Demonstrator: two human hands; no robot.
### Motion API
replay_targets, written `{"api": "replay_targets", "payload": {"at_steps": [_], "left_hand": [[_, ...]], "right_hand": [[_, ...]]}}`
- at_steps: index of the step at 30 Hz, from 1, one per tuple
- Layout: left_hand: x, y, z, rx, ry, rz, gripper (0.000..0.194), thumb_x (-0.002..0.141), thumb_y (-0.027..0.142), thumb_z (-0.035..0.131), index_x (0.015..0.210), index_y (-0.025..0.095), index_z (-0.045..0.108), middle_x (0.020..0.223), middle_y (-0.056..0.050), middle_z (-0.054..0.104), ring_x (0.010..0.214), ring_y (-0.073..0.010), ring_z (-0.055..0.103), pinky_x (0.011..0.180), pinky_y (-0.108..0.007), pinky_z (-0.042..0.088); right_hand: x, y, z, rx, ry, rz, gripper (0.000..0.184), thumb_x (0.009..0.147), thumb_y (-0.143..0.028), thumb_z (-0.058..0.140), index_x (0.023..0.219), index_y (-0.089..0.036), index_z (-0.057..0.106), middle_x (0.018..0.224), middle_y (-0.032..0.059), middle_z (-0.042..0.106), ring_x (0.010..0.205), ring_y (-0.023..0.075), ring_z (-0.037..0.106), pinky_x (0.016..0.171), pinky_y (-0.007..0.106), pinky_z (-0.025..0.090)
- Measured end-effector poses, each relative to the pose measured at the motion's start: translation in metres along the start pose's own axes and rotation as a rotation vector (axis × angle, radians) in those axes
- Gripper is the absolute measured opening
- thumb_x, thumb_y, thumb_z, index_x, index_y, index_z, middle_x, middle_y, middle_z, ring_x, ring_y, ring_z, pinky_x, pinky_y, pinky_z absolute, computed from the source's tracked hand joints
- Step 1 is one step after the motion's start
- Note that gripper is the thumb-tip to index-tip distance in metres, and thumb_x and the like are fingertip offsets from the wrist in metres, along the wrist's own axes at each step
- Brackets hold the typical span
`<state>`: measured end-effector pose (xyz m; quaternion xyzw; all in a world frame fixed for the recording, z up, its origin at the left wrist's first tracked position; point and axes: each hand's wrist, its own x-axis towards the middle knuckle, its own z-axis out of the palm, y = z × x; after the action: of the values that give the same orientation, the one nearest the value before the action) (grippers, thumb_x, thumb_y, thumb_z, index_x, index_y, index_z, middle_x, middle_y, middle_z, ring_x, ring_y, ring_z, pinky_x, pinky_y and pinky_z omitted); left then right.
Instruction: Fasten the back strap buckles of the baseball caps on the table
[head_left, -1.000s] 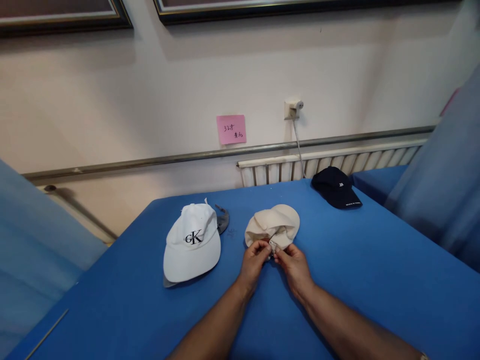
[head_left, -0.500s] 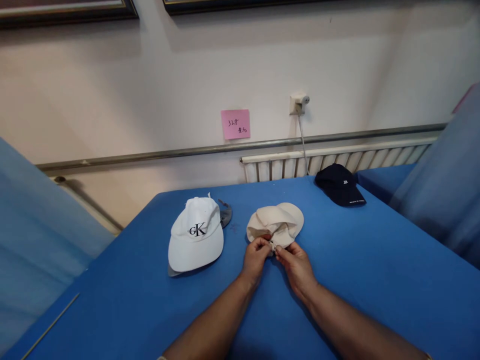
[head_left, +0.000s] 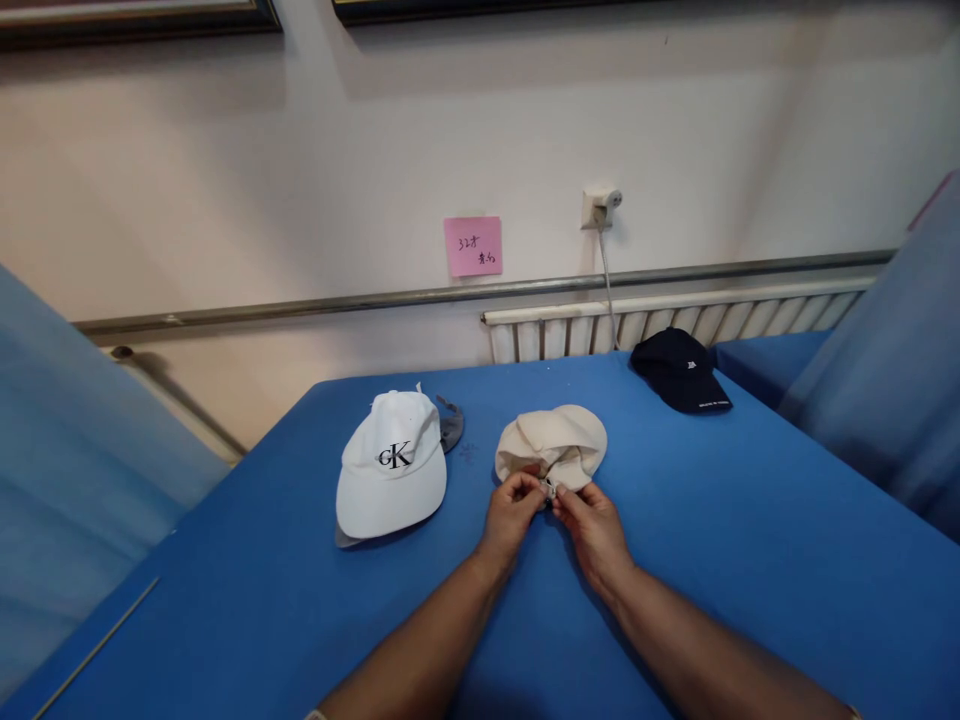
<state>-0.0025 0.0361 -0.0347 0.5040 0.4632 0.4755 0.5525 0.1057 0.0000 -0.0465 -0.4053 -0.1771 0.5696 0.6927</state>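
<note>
A beige baseball cap lies on the blue-covered table, its brim pointing away to the right and its back opening facing me. My left hand pinches the back strap from the left. From the right, my right hand pinches the same strap close to a small metal buckle. The fingertips of both hands almost meet there and partly hide the strap. Whether the strap runs through the buckle I cannot make out.
Left of the hands a white cap with black letters rests over a grey cap. A navy cap sits at the far right edge. Behind the table are a radiator, a metal rail and a plugged-in cord.
Both hands stay on the strap, with only slight finger movement. The buckle between the fingertips shows a little more clearly. The caps on the table keep their places.
</note>
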Motion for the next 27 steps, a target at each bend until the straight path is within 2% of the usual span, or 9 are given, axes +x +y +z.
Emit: {"api": "replay_targets", "payload": {"at_steps": [6, 11, 16, 21, 27], "left_hand": [[0.0048, -0.0077, -0.0028, 0.075, 0.117, 0.026, 0.015, 0.058, 0.023, 0.066, 0.052, 0.017, 0.054, 0.061, 0.001, 0.058, 0.060, -0.0117, 0.049, 0.059, -0.023, 0.037], [0.0063, -0.0094, -0.0033, 0.128, 0.138, 0.017, 0.018, 0.056, 0.022, 0.065, 0.050, 0.017, 0.049, 0.056, 0.003, 0.053, 0.054, -0.0098, 0.043, 0.054, -0.022, 0.033], [0.0059, -0.0075, -0.0038, 0.090, 0.097, -0.007, 0.022, 0.056, 0.026, 0.072, 0.052, 0.017, 0.053, 0.057, 0.002, 0.055, 0.055, -0.0099, 0.044, 0.053, -0.022, 0.033], [0.0064, -0.0081, -0.0061, -0.073, -0.015, -0.052, 0.029, 0.062, 0.038, 0.075, 0.058, 0.014, 0.059, 0.080, -0.005, 0.065, 0.060, -0.0093, 0.049, 0.057, -0.023, 0.038], [0.0045, -0.0099, -0.0057, -0.151, -0.035, -0.061, 0.023, 0.062, 0.032, 0.076, 0.068, 0.014, 0.064, 0.077, -0.003, 0.066, 0.065, -0.0106, 0.054, 0.064, -0.023, 0.041]], "right_hand": [[-0.0001, 0.0068, -0.0022, -0.112, -0.030, -0.049, 0.035, 0.064, -0.036, 0.081, 0.092, -0.018, 0.071, 0.076, 0.0006, 0.068, 0.063, 0.0119, 0.055, 0.061, 0.025, 0.044], [-0.0011, 0.0055, -0.0021, -0.197, -0.051, -0.108, 0.031, 0.065, -0.037, 0.079, 0.088, -0.017, 0.071, 0.071, 0.0001, 0.066, 0.060, 0.0119, 0.053, 0.061, 0.026, 0.042], [-0.0008, 0.0034, -0.0016, -0.215, -0.048, -0.120, 0.032, 0.062, -0.037, 0.081, 0.086, -0.018, 0.072, 0.068, 0.0000, 0.066, 0.059, 0.0124, 0.052, 0.058, 0.026, 0.042], [0.0006, 0.0056, -0.0048, -0.190, -0.044, -0.100, 0.034, 0.064, -0.037, 0.080, 0.091, -0.019, 0.071, 0.075, 0.0014, 0.068, 0.062, 0.0129, 0.054, 0.060, 0.026, 0.043], [0.0005, 0.0061, -0.0069, -0.154, -0.037, -0.079, 0.033, 0.065, -0.035, 0.080, 0.093, -0.019, 0.071, 0.077, 0.0009, 0.068, 0.063, 0.0118, 0.055, 0.061, 0.026, 0.044]]}}
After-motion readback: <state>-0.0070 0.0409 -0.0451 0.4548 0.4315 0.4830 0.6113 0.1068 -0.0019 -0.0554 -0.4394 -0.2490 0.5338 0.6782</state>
